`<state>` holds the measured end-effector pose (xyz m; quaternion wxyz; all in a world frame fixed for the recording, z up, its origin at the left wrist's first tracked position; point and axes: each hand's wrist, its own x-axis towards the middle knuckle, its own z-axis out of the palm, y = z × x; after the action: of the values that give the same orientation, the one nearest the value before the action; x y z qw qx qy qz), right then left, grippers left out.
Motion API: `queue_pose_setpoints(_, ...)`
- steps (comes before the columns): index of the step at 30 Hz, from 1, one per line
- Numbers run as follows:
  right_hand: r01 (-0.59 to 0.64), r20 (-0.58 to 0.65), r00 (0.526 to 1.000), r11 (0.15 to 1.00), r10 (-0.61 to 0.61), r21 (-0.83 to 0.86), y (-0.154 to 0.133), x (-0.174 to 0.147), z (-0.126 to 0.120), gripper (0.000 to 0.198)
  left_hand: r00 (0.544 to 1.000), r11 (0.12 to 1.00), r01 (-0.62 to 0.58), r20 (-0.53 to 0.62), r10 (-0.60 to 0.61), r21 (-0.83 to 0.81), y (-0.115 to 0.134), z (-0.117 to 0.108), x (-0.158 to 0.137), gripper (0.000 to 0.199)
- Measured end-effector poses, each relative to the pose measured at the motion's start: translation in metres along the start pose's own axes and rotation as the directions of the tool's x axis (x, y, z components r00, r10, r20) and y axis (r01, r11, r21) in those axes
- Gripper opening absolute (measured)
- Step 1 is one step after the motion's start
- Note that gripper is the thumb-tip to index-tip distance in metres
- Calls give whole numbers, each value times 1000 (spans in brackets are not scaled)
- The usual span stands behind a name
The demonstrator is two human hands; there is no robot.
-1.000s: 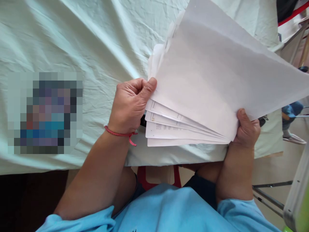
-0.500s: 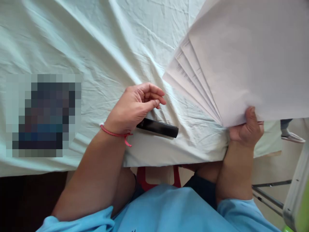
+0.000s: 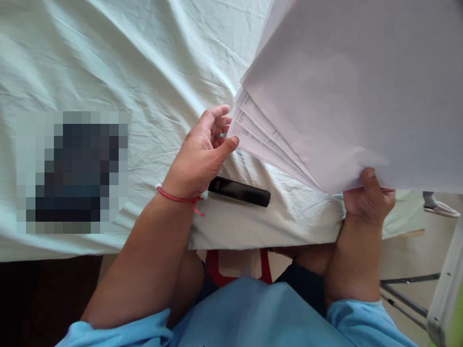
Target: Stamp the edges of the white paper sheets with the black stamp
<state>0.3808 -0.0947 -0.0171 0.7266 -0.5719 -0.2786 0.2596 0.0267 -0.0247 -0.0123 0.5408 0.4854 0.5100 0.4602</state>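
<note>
A fanned stack of white paper sheets (image 3: 336, 96) is held up at the right, lines of print showing along its left edges. My right hand (image 3: 369, 195) grips the stack's lower edge, thumb on top and fingers beneath. My left hand (image 3: 202, 152), a red cord around its wrist, is at the sheets' left corner with its thumb and fingers apart. Whether the fingertips touch the paper I cannot tell. Just below the left hand lies a long black object (image 3: 240, 192) with small lettering, resembling a stapler.
A pale, wrinkled cloth (image 3: 119, 58) covers the table. On its left side lies a dark, pixelated rectangular item (image 3: 77, 173). Under the front edge shows a red seat (image 3: 213, 270). A metal-framed piece of furniture (image 3: 443, 289) stands at the lower right.
The paper stack has swung left and a little downward toward my left hand. My left hand has risen slightly and its thumb and fingers have spread at the sheets' corner.
</note>
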Motion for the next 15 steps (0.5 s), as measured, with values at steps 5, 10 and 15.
queue_pose_setpoints(5,-18,28,999,1000,18,-6,-3,-2,1,60,999,999,-37,2,37,-37,0,1,2,49)
queue_pose_setpoints(10,-31,27,999,999,32,-9,-3,-1,-6,58,999,999,-28,15,29,-39,14,5,0,21)
queue_pose_setpoints(15,-58,23,998,998,57,17,-4,2,-10,74,989,986,-145,-20,144,-81,6,5,5,26)
